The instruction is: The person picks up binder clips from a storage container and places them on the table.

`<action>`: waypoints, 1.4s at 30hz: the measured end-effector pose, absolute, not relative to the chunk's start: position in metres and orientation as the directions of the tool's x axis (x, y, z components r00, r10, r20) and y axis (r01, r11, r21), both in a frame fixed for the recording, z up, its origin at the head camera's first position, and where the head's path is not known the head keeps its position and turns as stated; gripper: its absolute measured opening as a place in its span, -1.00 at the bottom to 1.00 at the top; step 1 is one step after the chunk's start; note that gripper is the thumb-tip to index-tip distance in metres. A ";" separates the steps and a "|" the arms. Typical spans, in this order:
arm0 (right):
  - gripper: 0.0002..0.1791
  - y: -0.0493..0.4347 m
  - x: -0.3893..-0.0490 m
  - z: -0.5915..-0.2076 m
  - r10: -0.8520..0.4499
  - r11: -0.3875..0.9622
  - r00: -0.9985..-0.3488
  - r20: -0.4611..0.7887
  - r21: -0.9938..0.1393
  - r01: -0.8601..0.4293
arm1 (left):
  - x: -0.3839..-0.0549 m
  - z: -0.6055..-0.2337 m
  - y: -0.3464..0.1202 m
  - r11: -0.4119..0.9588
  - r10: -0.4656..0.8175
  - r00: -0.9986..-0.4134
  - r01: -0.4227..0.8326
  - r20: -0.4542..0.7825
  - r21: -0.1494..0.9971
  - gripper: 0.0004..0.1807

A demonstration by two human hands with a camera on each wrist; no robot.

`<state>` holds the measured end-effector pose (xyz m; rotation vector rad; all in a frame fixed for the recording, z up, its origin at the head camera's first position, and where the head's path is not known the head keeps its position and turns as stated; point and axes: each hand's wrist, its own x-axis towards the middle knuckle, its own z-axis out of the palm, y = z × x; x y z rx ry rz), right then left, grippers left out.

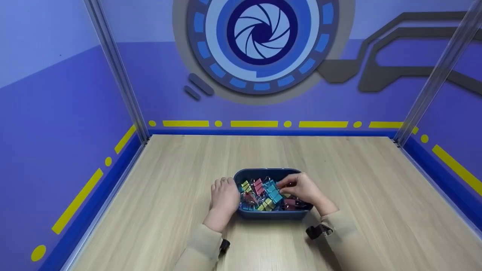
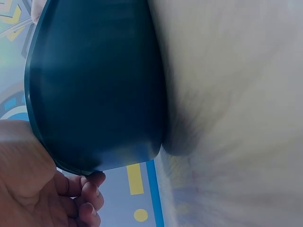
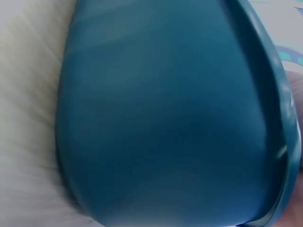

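Note:
A dark blue plastic bin [image 1: 273, 215] stands on the table, holding a pile of coloured binder clips. My left hand [image 1: 225, 194] grips the bin's left end. In the left wrist view its fingers [image 2: 90, 198] curl at the rim beside the outer wall. My right hand [image 1: 303, 188] reaches over the right side into the bin, with thumb and forefinger pinching at the edge of a light blue binder clip [image 1: 274, 192]. Pink clips [image 1: 258, 186] and yellow clips [image 1: 266, 205] lie around it. The bin's wall hides the right fingertips in the right wrist view.
The wooden tabletop [image 1: 180, 169] extends around the bin on all sides. Blue-purple panels [image 1: 158, 82] with metal corner posts [image 1: 116, 71] enclose the back and both sides.

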<state>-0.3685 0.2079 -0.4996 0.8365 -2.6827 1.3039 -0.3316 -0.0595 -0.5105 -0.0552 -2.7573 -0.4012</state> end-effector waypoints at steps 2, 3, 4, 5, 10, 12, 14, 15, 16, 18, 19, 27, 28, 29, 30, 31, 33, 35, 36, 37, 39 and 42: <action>-0.80 0.209 -0.368 -0.502 -0.431 0.480 -0.858 0.278 -0.734 -0.479 | -0.331 -0.511 -0.059 0.959 -0.011 -0.933 0.091 0.359 0.268 -0.85; -0.78 0.209 -0.367 -0.503 -0.426 0.468 -0.858 0.286 -0.742 -0.480 | -0.330 -0.511 -0.059 0.959 -0.011 -0.932 0.093 0.362 0.268 -0.85; -0.75 0.209 -0.367 -0.504 -0.422 0.457 -0.858 0.292 -0.749 -0.480 | -0.330 -0.511 -0.059 0.959 -0.012 -0.932 0.092 0.362 0.268 -0.85; -0.73 0.209 -0.367 -0.505 -0.420 0.446 -0.858 0.297 -0.755 -0.480 | -0.330 -0.511 -0.059 0.959 -0.012 -0.933 0.092 0.361 0.269 -0.85; -0.64 0.209 -0.365 -0.506 -0.402 0.396 -0.866 0.296 -0.797 -0.456 | -0.330 -0.512 -0.059 0.957 -0.016 -0.938 0.086 0.346 0.278 -0.84; -0.65 0.209 -0.364 -0.506 -0.375 0.375 -0.882 0.284 -0.824 -0.425 | -0.330 -0.512 -0.059 0.956 -0.018 -0.939 0.084 0.343 0.281 -0.84; -0.66 0.209 -0.364 -0.505 -0.334 0.347 -0.902 0.273 -0.854 -0.387 | -0.329 -0.512 -0.059 0.956 -0.018 -0.939 0.085 0.343 0.282 -0.84; -0.67 0.209 -0.364 -0.505 -0.309 0.329 -0.913 0.268 -0.870 -0.367 | -0.329 -0.512 -0.059 0.956 -0.018 -0.939 0.085 0.344 0.281 -0.84; -0.68 0.209 -0.365 -0.504 -0.288 0.312 -0.920 0.268 -0.881 -0.354 | -0.329 -0.512 -0.059 0.956 -0.018 -0.938 0.084 0.345 0.280 -0.84; -0.69 0.209 -0.364 -0.502 -0.245 0.285 -0.929 0.276 -0.896 -0.341 | -0.330 -0.512 -0.059 0.958 -0.019 -0.937 0.084 0.350 0.275 -0.84; -0.69 0.210 -0.364 -0.501 -0.227 0.276 -0.930 0.289 -0.897 -0.345 | -0.330 -0.512 -0.059 0.958 -0.019 -0.936 0.084 0.351 0.275 -0.84; -0.70 0.220 -0.366 -0.486 -0.039 0.263 -0.946 0.321 -0.910 -0.319 | -0.330 -0.513 -0.059 0.959 -0.018 -0.928 0.090 0.372 0.270 -0.85; -0.70 0.223 -0.366 -0.485 -0.014 0.271 -0.949 0.314 -0.913 -0.306 | -0.330 -0.513 -0.059 0.959 -0.017 -0.927 0.091 0.374 0.268 -0.84; -0.69 0.226 -0.367 -0.483 0.007 0.280 -0.952 0.307 -0.914 -0.293 | -0.330 -0.513 -0.060 0.960 -0.016 -0.926 0.091 0.376 0.264 -0.84; -0.69 0.230 -0.367 -0.482 0.026 0.285 -0.954 0.298 -0.917 -0.279 | -0.330 -0.512 -0.060 0.961 -0.015 -0.926 0.090 0.377 0.261 -0.84; -0.69 0.234 -0.368 -0.480 0.041 0.294 -0.956 0.292 -0.918 -0.267 | -0.330 -0.512 -0.060 0.962 -0.014 -0.926 0.090 0.376 0.258 -0.83; -0.67 0.243 -0.369 -0.479 0.066 0.309 -0.958 0.280 -0.919 -0.247 | -0.330 -0.512 -0.060 0.963 -0.012 -0.928 0.090 0.373 0.255 -0.82; -0.65 0.254 -0.371 -0.479 0.090 0.333 -0.958 0.274 -0.914 -0.231 | -0.331 -0.512 -0.060 0.963 -0.012 -0.929 0.089 0.369 0.254 -0.81; -0.65 0.260 -0.372 -0.479 0.102 0.348 -0.957 0.272 -0.911 -0.222 | -0.331 -0.512 -0.060 0.963 -0.011 -0.931 0.089 0.365 0.254 -0.81; -0.64 0.265 -0.372 -0.480 0.112 0.369 -0.956 0.272 -0.904 -0.214 | -0.331 -0.512 -0.060 0.963 -0.010 -0.932 0.089 0.362 0.254 -0.81; -0.63 0.277 -0.374 -0.482 0.134 0.404 -0.953 0.271 -0.893 -0.197 | -0.331 -0.512 -0.060 0.962 -0.010 -0.935 0.087 0.355 0.258 -0.81; -0.64 0.293 -0.376 -0.489 0.167 0.470 -0.948 0.269 -0.867 -0.163 | -0.331 -0.512 -0.059 0.960 -0.012 -0.940 0.084 0.341 0.267 -0.81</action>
